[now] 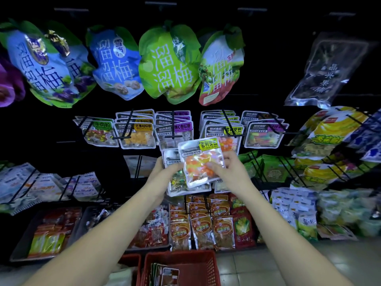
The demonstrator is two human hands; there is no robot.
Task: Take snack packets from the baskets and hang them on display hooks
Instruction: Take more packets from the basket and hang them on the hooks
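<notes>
Head: left hand [162, 170], right hand [229, 168] grip packets [201, 162]; bags [169, 62]: 溜溜梅.

A silvery front packet [201, 162] is marked by a yellow-green label with black characters, and orange, yellow and white pieces are seen through its clear window. A rear packet [177, 182] of the same silver is filled with green and gold wrappers. A bright green bag [169, 62] is printed with large white characters, and a blue bag [115, 62] is lettered in white too. A dark bag [327, 69] is edged in silver. Yellow bags [329, 129] are patterned with bananas. Small packets [203, 230] are coloured orange-brown. The basket [210, 271] is coloured red, and its wall is patterned with a lattice.
</notes>
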